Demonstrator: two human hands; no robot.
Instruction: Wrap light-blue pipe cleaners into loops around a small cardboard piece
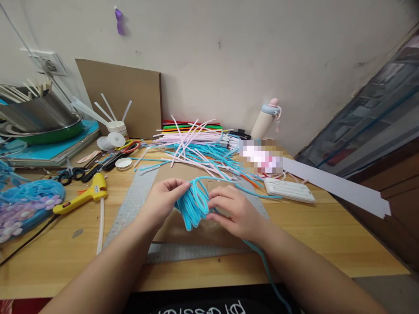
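A looped bundle of blue pipe cleaner (193, 205) hangs above the cardboard piece (176, 233) in the middle of the table. My left hand (166, 196) pinches the top left of the loops between thumb and fingers. Curled fingers of my right hand (235, 211) close on the blue strand at the bundle's right side; the exact grip is partly hidden. From beneath that hand a long blue tail (266, 266) runs down past the table's front edge. A grey cutting mat (127, 222) lies under the cardboard.
Behind my hands lie many loose pipe cleaners (199, 150). A yellow glue gun (87, 194), scissors (70, 172) and a blue flowered piece (31, 205) are at left. A white power strip (290, 189) and a bottle (263, 122) stand right.
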